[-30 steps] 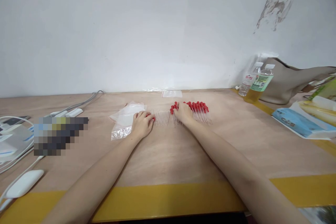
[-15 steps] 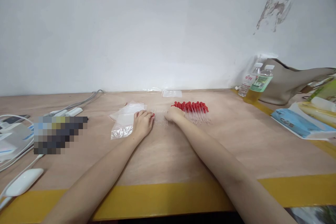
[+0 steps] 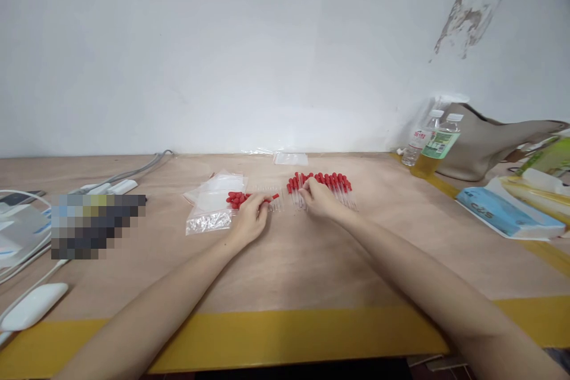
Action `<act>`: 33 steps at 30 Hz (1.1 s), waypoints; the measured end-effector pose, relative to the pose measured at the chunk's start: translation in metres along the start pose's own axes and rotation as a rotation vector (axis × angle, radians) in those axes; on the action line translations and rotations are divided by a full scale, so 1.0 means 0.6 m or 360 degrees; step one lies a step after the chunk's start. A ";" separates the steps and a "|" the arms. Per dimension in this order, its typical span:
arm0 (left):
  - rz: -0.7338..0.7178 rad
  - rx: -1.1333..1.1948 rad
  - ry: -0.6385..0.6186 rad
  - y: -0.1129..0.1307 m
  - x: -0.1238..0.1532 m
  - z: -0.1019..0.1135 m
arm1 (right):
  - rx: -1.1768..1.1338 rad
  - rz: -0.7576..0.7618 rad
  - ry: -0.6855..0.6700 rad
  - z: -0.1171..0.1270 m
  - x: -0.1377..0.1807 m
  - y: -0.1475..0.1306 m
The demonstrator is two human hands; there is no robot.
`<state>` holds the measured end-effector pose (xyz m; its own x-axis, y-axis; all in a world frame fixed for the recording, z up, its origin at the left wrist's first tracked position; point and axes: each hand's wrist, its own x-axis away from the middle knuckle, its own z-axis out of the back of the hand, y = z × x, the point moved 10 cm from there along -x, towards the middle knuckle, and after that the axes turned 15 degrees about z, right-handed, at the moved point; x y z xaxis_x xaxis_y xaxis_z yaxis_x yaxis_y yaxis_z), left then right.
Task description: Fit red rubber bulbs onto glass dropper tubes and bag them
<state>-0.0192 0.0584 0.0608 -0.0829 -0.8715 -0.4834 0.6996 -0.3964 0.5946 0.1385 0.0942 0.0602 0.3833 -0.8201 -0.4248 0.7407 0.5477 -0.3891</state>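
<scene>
My left hand (image 3: 252, 214) is pinched round a red rubber bulb (image 3: 275, 196), whose end sticks out past the fingertips. Close by its knuckles lies a small heap of red bulbs (image 3: 235, 198), partly on clear plastic bags (image 3: 214, 202). Bare thin clear tubes (image 3: 276, 206) lie in a row just beyond and to the right of those fingers, partly covered. My right hand (image 3: 318, 199) is closed, thumb against fingers, on a thin clear tube (image 3: 301, 178) that shows faintly. Beneath and beside it lies a row of red-capped droppers (image 3: 342, 183), their clear stems toward me.
A small clear bag (image 3: 291, 158) lies by the wall. At right stand two bottles (image 3: 439, 145), a grey-brown bag (image 3: 472, 142) and a blue tissue pack (image 3: 503, 211). Cables, a white mouse-like object (image 3: 35, 307) and a blurred-out item (image 3: 98, 225) occupy the left side.
My right hand has moved right from the bare tubes to the red-capped droppers. My left hand has shifted slightly right and lower, uncovering the heap of bulbs, with a red bulb now in its fingers.
</scene>
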 end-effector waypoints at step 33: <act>0.0123 0.0539 -0.0662 0.031 0.038 -0.081 | -0.0115 0.0712 0.0043 -0.007 0.110 -0.054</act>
<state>0.0263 0.0451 0.0293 -0.3623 -0.9154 -0.1756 0.4526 -0.3375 0.8254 0.1374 0.0230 0.0413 0.6414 -0.4962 -0.5851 0.4648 0.8581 -0.2182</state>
